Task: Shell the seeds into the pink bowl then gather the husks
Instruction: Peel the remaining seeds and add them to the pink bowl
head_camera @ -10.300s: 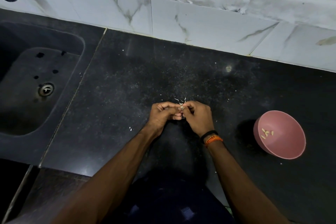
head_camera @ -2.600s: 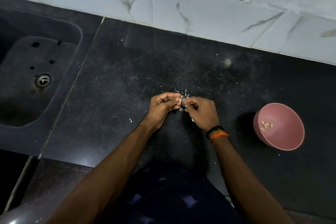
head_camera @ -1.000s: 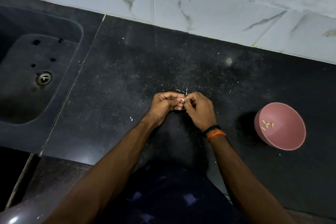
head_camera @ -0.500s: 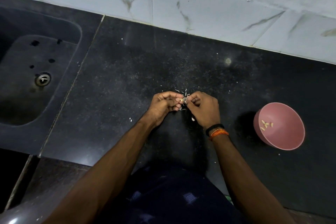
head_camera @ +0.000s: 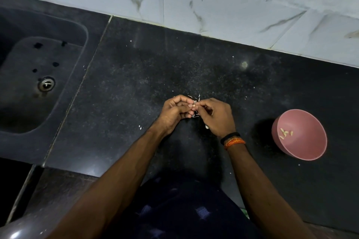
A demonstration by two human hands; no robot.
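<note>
My left hand and my right hand meet fingertip to fingertip over the middle of the black counter. Both pinch one small pale seed between thumbs and forefingers. A small heap of whitish husks lies on the counter just beyond and under the fingers, partly hidden by them. The pink bowl stands to the right of my right wrist, tilted toward me, with several shelled kernels inside.
A dark sink with a metal drain fills the left side. A white marble-tiled wall runs along the back. Stray husk flecks dot the counter. The counter's front edge runs just below my forearms.
Over the last second my hands stayed together at the same spot, fingers shifting slightly on the seed. The bowl and its kernels look unchanged.
</note>
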